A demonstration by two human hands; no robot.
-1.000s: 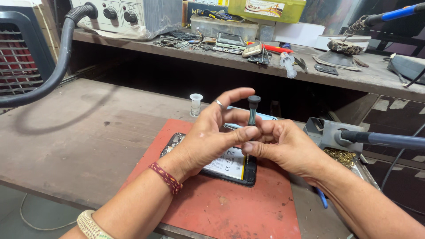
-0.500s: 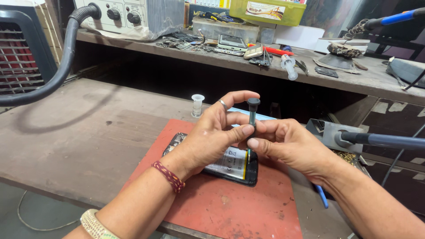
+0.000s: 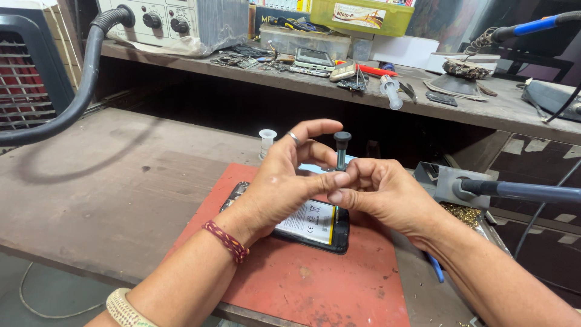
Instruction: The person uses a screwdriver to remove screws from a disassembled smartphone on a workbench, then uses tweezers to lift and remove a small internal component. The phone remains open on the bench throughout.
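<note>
An opened phone (image 3: pixel 315 225) with its battery showing lies on a red mat (image 3: pixel 315 284). Above it my left hand (image 3: pixel 284 181) and my right hand (image 3: pixel 381 194) meet at the fingertips. Both pinch a small screwdriver (image 3: pixel 342 148) that stands upright, its dark round cap on top. The left thumb and forefinger touch the shaft, and the other left fingers curl over it. The screwdriver's tip is hidden behind my fingers.
A soldering iron (image 3: pixel 514 189) in its stand sits right of the mat. A small clear bottle (image 3: pixel 267 142) stands behind my left hand. A black hose (image 3: pixel 78 103) curves at the left. The back shelf (image 3: pixel 484 112) holds phones, tools, a syringe (image 3: pixel 392 92) and boxes.
Both hands have stayed together over the phone with the screwdriver between them; my fingers have shifted only slightly on the shaft.
</note>
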